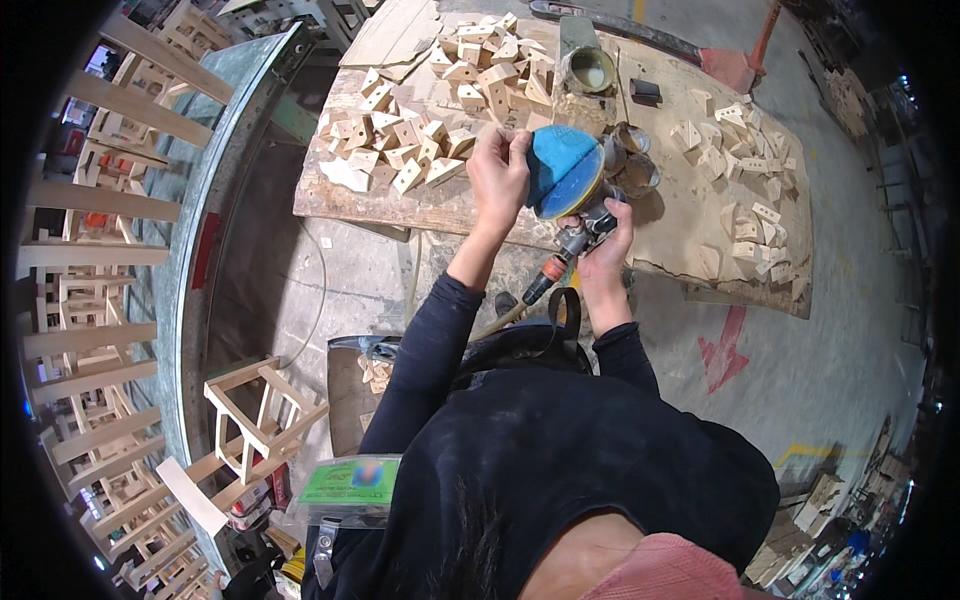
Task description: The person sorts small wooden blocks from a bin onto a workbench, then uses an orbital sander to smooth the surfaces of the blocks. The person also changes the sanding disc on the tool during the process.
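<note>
My right hand (612, 245) is wrapped round a small air sander (583, 238), with its round pad tilted up toward the far side. A blue sanding disc (560, 155) lies over the pad and looks creased or partly folded. My left hand (500, 178) is closed in a pinch at the disc's left edge. An orange-collared hose coupling (553, 268) runs from the sander down toward my body. Both hands are above the near edge of the wooden worktable (460, 212).
Drilled wooden blocks (400, 140) are heaped on the table's left side, more blocks (745, 150) on its right. Between them stand a cup of pale liquid (590, 72) and stained pots (632, 165). A conveyor (200, 230) carries wooden frames at left. A wooden stool frame (262, 420) stands nearby.
</note>
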Available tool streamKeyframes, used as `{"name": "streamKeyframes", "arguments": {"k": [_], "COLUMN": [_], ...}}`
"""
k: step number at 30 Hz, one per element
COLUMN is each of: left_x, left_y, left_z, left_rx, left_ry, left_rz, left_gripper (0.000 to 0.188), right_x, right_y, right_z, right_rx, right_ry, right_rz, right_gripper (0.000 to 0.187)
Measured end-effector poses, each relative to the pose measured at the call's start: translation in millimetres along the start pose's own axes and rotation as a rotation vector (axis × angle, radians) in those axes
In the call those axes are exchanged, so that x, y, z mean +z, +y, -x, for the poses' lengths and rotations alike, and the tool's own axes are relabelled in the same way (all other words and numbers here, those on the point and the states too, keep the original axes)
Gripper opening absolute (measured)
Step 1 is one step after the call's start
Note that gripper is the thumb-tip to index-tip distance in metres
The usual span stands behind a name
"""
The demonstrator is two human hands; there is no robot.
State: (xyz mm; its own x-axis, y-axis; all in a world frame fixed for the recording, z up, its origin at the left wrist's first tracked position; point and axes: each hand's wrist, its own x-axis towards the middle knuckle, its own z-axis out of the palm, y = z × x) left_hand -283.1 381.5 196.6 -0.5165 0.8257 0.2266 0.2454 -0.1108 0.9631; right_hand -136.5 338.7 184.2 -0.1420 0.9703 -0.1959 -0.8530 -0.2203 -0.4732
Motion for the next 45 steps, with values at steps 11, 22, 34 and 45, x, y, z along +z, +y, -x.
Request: {"name": "streamKeyframes", "arguments": {"k": [11, 22, 34, 45], "left_x": [0, -179, -235, -269], "left_y": [-46, -144, -93, -77], "left_z": [-49, -150, -45, 6], "left_rx": [-0.003, -0.078, -0.307, -0.37], "left_ry": [0.047, 0.511, 0.448, 0.369], "left_rz": [-0.051, -0.234, 0.327, 0.352], "left_gripper": [0.024, 0.036, 0.031, 0.028], "right_x": [1, -77, -245, -252], "right_y": [-8, -73, -141, -177], "right_z": [0, 10, -97, -121], "right_rx": [0.031, -0.247, -0.169, -0.53], "right_ry": [-0.051, 0.364, 0.338, 0.711], "right_rz": [-0.008, 0.174, 0.187, 1.24], "right_gripper": [0.036, 0.035, 0.028, 0.047]}}
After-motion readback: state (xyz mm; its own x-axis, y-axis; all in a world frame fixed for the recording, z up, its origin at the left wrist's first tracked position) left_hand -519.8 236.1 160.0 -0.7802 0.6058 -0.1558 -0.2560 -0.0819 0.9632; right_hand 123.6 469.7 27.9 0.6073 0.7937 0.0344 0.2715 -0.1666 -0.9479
